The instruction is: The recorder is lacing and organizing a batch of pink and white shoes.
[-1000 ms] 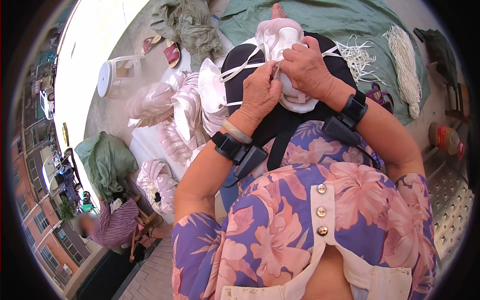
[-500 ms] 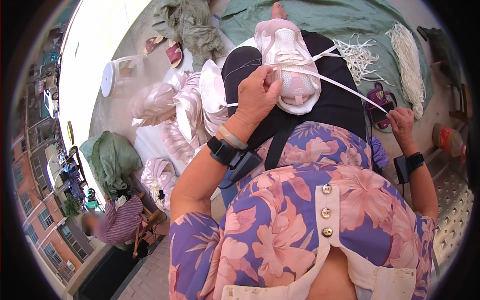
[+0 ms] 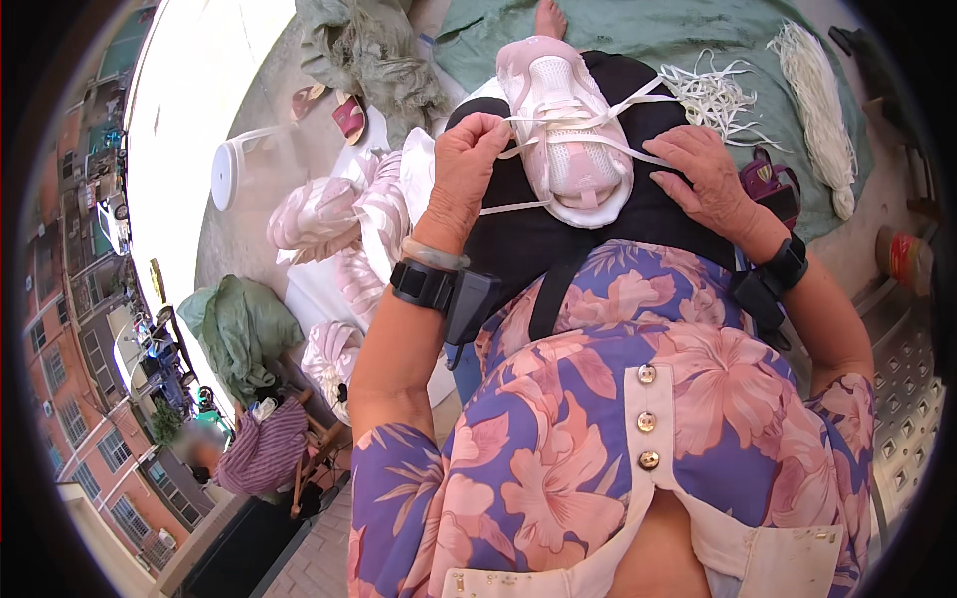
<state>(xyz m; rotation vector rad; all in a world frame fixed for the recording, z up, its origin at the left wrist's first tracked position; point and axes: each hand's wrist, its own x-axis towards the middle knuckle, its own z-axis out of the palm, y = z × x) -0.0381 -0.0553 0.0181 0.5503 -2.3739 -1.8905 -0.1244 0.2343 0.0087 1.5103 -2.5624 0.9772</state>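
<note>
A pink-and-white sneaker (image 3: 573,174) rests on my lap, its heel toward me. Between the thumb and fingers of my left hand (image 3: 465,169), a strand of white shoelace (image 3: 533,121) is pinched beside the shoe's left edge. My right hand (image 3: 706,181) is to the right of the shoe, thumb and fingers apart. Another lace strand (image 3: 626,148) crosses the shoe and runs into that gap; its end is hidden. A further strand (image 3: 516,208) sticks out low on the left side.
Loose white laces (image 3: 710,105) and a long lace bundle (image 3: 815,130) lie on green cloth (image 3: 618,25). Pink-and-white shoe parts (image 3: 324,219) are heaped on the left. Beyond are a white stool (image 3: 224,177), sandals (image 3: 349,118) and a seated person (image 3: 261,447).
My right hand has come back left from beside the dark red bag to the shoe, its fingers now apart. My left hand has shifted left off the shoe, drawing a lace strand out.
</note>
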